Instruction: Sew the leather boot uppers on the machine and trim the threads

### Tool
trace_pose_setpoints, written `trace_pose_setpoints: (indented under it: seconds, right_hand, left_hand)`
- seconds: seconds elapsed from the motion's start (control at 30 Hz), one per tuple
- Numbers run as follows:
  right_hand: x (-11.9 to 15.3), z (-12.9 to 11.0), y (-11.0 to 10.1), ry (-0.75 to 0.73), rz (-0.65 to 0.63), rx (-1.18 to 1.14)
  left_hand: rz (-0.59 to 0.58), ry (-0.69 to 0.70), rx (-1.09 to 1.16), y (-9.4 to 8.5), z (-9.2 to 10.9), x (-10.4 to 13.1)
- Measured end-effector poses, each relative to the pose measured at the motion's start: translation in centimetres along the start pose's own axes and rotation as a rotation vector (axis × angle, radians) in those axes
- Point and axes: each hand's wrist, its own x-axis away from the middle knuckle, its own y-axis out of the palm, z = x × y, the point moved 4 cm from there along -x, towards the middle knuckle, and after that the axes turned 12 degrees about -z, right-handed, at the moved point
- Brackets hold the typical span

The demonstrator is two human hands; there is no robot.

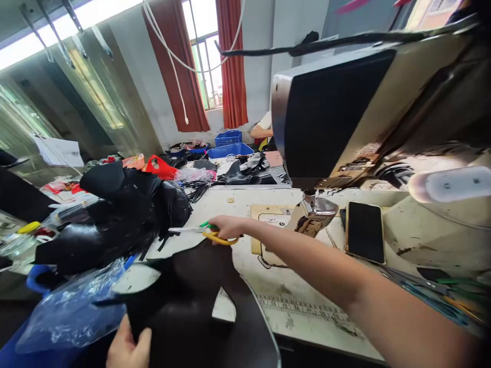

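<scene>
My right hand (227, 228) is closed round the yellow and green handles of scissors (217, 237). Their blades point left, just in front of a pile of black leather-like pieces (134, 197). A large dark leather-like piece (184, 301) with shaped cut-outs lies towards me, over the front of the sewing machine table (245, 278). At its left edge my left hand (128, 347) grips it, thumb on top; the lower fingers are partly out of sight.
A sewing machine head (333, 107) overhangs the right, its post (312, 214) beside my forearm. A phone (365, 232) and tools (437, 301) lie at right. Clear plastic (76, 309) hangs at left. Beyond are blue crates (230, 149) and another person's arm (263, 130).
</scene>
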Motion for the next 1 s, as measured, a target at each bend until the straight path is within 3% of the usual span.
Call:
trace_pose_setpoints:
  seconds: [0.07, 0.1, 0.13, 0.17, 0.2, 0.27, 0.33, 0.37, 0.4, 0.47, 0.53, 0.57, 0.63, 0.7, 0.77, 0.9, 1.0]
  right_hand:
    - [4.6, 1.4, 0.2, 0.077, 0.125, -0.048]
    - [7.2, 2.1, 0.7, 0.115, 0.189, -0.075]
    - [9.9, 2.7, 1.6, 0.153, 0.243, -0.096]
    - [12.4, 3.2, 3.0, 0.194, 0.283, -0.113]
    - [14.7, 3.7, 4.6, 0.232, 0.348, -0.137]
    - [18.4, 4.4, 8.3, 0.294, 0.606, -0.249]
    - [20.3, 4.9, 12.3, 0.399, 0.752, -0.291]
    - [20.6, 5.1, 14.1, 0.443, 0.760, -0.310]
    - [20.6, 5.2, 15.5, 0.488, 0.778, -0.320]
    - [20.4, 5.5, 17.4, 0.563, 0.785, -0.376]
    - [20.1, 5.5, 18.1, 0.605, 0.795, -0.454]
    - [19.9, 5.5, 18.2, 0.610, 0.795, -0.496]
    - [19.6, 5.3, 18.0, 0.609, 0.795, -0.547]
    - [19.3, 5.1, 17.7, 0.611, 0.766, -0.572]
    - [19.0, 5.0, 17.5, 0.625, 0.735, -0.573]
    - [19.4, 4.8, 17.5, 0.618, 0.705, -0.555]
    - [21.4, 4.4, 17.9, 0.542, 0.811, -0.502]
  left_hand:
    - [0.050, 0.160, -0.151, -1.4, 3.4, -1.4]
    - [0.092, 0.315, -0.214, -1.6, 5.6, -2.3]
    - [0.089, 0.498, -0.308, -1.2, 8.1, -3.3]
    - [0.062, 0.594, -0.336, -0.3, 10.3, -4.6]
    - [0.024, 0.671, -0.348, 1.1, 12.5, -5.9]
    - [-0.058, 0.828, -0.376, 4.7, 16.5, -8.1]
    - [-0.174, 0.962, -0.425, 8.9, 19.7, -8.3]
    - [-0.210, 1.002, -0.451, 10.7, 20.5, -7.3]
    - [-0.230, 1.024, -0.475, 12.2, 20.8, -5.7]
    - [-0.234, 1.034, -0.516, 14.1, 19.5, -0.7]
    - [-0.292, 1.107, -0.560, 15.3, 16.3, 5.7]
    - [-0.209, 1.219, -0.637, 15.4, 14.6, 8.8]
    - [-0.186, 1.267, -0.721, 15.7, 11.3, 12.6]
    - [-0.139, 1.253, -0.853, 15.7, 9.1, 13.0]
    - [-0.168, 1.294, -0.888, 15.5, 8.5, 11.4]
    - [-0.238, 1.341, -0.842, 14.9, 9.4, 8.2]
    - [-0.279, 1.302, -0.760, 14.8, 9.9, 8.4]
